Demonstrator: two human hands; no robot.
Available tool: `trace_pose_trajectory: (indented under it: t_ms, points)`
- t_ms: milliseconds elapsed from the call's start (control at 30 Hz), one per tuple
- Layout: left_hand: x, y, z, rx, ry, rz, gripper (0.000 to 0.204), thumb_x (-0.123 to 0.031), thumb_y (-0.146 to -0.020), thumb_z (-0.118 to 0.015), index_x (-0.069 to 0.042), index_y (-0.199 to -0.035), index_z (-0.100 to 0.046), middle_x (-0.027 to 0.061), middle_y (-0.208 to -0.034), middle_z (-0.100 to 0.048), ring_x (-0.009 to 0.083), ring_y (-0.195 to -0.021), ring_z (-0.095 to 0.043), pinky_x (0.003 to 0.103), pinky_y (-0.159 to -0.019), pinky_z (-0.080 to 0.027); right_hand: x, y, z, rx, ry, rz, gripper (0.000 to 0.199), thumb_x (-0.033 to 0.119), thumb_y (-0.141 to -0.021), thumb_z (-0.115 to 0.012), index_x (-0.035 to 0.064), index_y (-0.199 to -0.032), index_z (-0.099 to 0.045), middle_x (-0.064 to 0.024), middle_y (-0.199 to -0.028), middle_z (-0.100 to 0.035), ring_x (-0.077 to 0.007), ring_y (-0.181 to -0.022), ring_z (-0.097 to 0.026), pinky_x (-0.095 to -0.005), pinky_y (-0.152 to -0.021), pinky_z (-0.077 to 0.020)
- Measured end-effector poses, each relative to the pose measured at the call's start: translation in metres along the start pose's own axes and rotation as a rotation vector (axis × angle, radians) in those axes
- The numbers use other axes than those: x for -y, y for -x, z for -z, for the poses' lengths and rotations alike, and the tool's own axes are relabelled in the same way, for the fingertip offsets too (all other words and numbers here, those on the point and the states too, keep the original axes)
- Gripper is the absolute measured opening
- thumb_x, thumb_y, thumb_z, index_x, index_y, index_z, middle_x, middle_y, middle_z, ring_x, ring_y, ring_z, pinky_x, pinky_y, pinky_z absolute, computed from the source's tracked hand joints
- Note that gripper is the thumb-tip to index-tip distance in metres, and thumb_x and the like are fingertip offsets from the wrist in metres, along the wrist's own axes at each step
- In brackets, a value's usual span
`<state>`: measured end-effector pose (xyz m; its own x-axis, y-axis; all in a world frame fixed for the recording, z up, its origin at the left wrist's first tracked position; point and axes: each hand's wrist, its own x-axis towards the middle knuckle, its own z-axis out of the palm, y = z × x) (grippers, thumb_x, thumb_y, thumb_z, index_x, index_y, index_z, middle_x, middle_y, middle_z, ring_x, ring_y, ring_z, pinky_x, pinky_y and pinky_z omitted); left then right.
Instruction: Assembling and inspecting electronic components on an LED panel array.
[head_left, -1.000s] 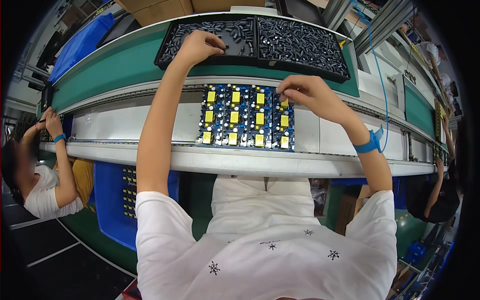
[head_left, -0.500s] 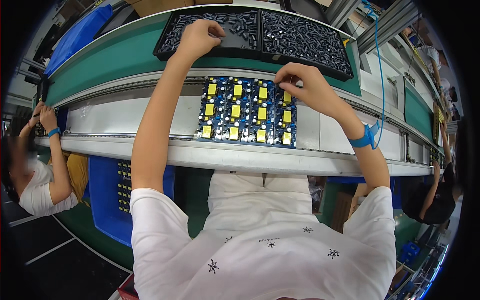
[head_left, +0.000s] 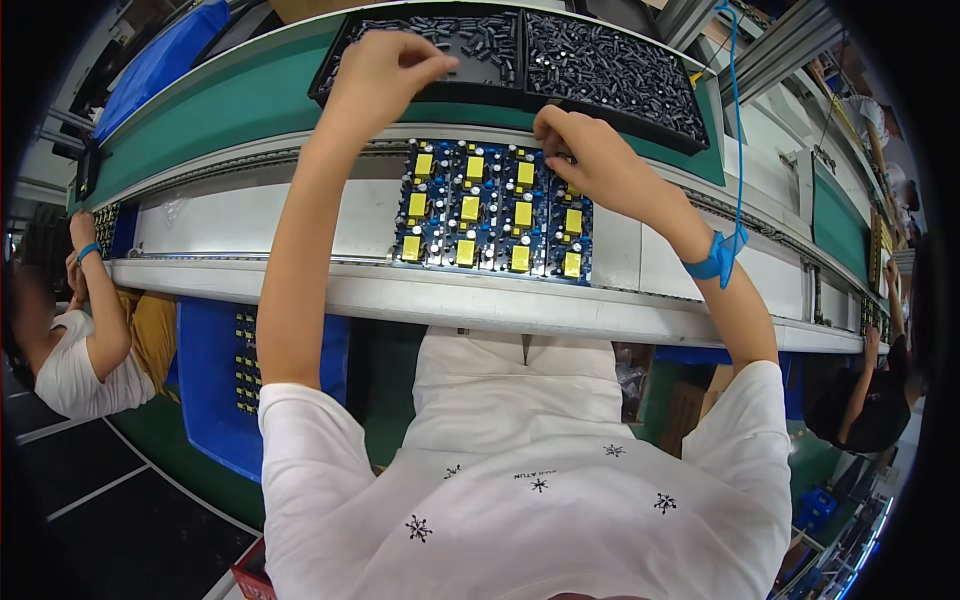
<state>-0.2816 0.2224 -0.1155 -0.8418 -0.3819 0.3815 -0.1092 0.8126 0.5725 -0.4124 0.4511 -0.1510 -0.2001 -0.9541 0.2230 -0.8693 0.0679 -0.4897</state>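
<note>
My left hand (head_left: pixel 378 82) is over the left compartment of a black tray (head_left: pixel 420 98), thumb and forefinger pinched together. Whatever sits between those fingertips is too small to name. Dark cylindrical components, looking like capacitors (head_left: pixel 490 42), lie loose in that compartment. My right hand (head_left: pixel 598 160) is bent over the far right corner of a blue circuit board panel (head_left: pixel 497 215), its fingers curled together. Its fingertips hide what they hold or touch. Yellow block components and small round parts stand in rows on the panel.
The tray's right compartment (head_left: pixel 615 80) is heaped with similar dark parts. The panel lies on a conveyor rail (head_left: pixel 500 300). A blue cord runs from the wristband (head_left: pixel 722 258) on my right wrist. A blue bin (head_left: pixel 215 400) holds boards below left. Other people work at both sides.
My left hand has shifted slightly, and its thumb and forefinger now come together away from the parts. My right hand has moved a little left and away from me at the panel's far edge.
</note>
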Motion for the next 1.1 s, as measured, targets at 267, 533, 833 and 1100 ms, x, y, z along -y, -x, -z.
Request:
trace_pose_trajectory:
  t_ms: [267,533,833,1100]
  points:
    - [-0.036,0.066,-0.006,0.118,0.309,0.083,0.014,-0.013,-0.088,-0.066,-0.001,-0.096,-0.069,0.001,-0.077,-0.066,0.0084,-0.07,-0.057,0.023,-0.065,-0.044,0.002,0.001,-0.006,-0.071,0.013,0.03,0.024,-0.005,-0.08,-0.06,0.0002,-0.101,-0.048,-0.0148,-0.084,-0.061,-0.0293,-0.08,-0.063,-0.0376,-0.071,-0.0499]
    - [-0.051,0.068,-0.016,0.232,0.259,0.051,0.015,-0.007,-0.086,-0.065,-0.003,-0.1,-0.069,0.001,-0.082,-0.067,0.0056,-0.073,-0.054,0.022,-0.067,-0.043,0.003,0.006,-0.008,-0.079,0.052,0.0,0.023,-0.003,-0.079,-0.063,0.0011,-0.098,-0.049,-0.0147,-0.085,-0.06,-0.0308,-0.081,-0.061,-0.0385,-0.072,-0.0483]
    - [-0.041,0.051,-0.034,0.258,0.232,0.004,0.014,-0.009,-0.083,-0.069,-0.003,-0.095,-0.071,0.0005,-0.081,-0.068,0.0066,-0.068,-0.049,0.023,-0.065,-0.042,0.009,-0.003,0.028,-0.012,0.332,0.119,0.026,0.016,-0.085,-0.067,0.0028,-0.104,-0.056,-0.0142,-0.096,-0.059,-0.0319,-0.098,-0.056,-0.0403,-0.085,-0.0457]
    - [-0.056,0.041,-0.053,0.278,-0.083,-0.159,0.014,-0.012,-0.08,-0.071,-0.007,-0.093,-0.073,0.0025,-0.081,-0.068,0.0141,-0.071,-0.053,0.028,-0.072,-0.043,-0.089,-0.014,0.045,-0.264,0.511,-0.054,0.025,0.019,-0.089,-0.062,0.0032,-0.109,-0.058,-0.0143,-0.102,-0.061,-0.0324,-0.098,-0.056,-0.0406,-0.088,-0.0458]
